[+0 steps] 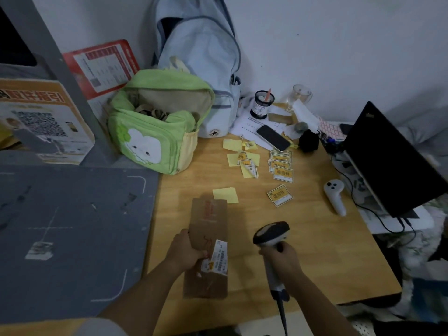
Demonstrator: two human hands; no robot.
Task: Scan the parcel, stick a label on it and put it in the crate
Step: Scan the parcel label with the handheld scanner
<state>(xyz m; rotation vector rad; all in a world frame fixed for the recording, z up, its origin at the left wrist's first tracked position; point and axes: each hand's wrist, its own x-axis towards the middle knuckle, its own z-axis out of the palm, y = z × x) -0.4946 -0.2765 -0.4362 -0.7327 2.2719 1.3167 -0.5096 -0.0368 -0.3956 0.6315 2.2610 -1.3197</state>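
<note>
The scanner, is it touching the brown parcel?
Apart. The head view shows bare table between the scanner in the right hand and the parcel.

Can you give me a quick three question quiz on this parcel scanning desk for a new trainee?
1. True or false: the left hand grips the brown parcel.
2. What does the right hand hold? A scanner, B phone, C label
3. What colour is the small bag at the back of the wooden desk?

Key: 1 true; 2 A; 3 green.
</note>
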